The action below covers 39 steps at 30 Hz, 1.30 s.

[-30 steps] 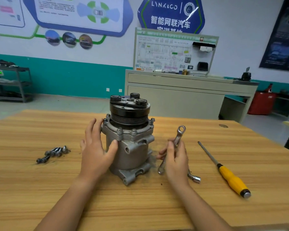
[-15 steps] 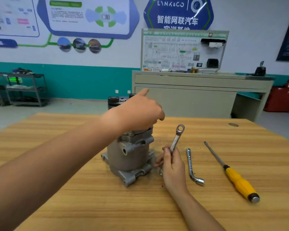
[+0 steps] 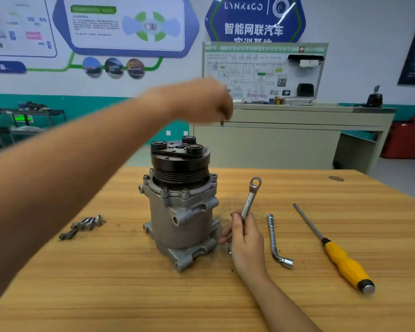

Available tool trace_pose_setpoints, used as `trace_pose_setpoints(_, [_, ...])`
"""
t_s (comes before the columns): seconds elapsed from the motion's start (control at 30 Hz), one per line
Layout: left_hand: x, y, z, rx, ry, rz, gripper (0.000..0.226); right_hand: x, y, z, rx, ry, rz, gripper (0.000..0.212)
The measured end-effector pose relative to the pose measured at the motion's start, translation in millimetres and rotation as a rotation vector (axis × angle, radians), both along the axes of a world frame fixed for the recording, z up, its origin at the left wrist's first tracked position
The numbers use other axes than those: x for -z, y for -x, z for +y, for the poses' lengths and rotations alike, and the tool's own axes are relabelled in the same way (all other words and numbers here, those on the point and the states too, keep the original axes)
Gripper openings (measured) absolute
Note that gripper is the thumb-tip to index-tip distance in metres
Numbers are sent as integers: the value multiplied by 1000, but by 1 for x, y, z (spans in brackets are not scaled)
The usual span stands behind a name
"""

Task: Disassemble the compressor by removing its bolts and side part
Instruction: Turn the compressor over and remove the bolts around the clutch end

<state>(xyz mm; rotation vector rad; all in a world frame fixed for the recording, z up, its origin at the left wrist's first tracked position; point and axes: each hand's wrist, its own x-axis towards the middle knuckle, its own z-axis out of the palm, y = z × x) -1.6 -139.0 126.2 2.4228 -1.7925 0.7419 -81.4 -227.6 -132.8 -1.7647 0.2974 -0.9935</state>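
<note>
Standing: compressor (image 3: 181, 207) upright mid-table (image 3: 130, 295), black pulley on top
Left hand (image 3: 201, 101): raised above compressor, blurred, fingers pinched on a small dark bolt (image 3: 222, 122)
Right hand (image 3: 246, 238): on table just right of compressor, closed around ring wrench (image 3: 249, 200), ring end up
Loose bolts (image 3: 82, 226): clustered left of compressor
Socket wrench (image 3: 277, 240): lying right of right hand
Screwdriver (image 3: 333, 248): yellow handle, far right
</note>
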Motion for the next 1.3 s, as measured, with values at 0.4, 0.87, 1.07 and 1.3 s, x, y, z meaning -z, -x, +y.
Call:
trace_pose_setpoints(0.4, [89,-65,183,-430,413,295,17,-5,4,4,-20,-24,6,22])
trace_pose_setpoints(0.87, [244,-108,226,-750,184,405,18,-1,2,-1,1,-1,-24,21])
trace_pose_setpoints(1.07, [242,-110,205,-780,243,375,25,-4,4,1,-14,17,-15,21])
trace_pose_setpoints(1.3, [195,-80,123,-267,969,941,33,-7,5,4,-21,22,-35,23])
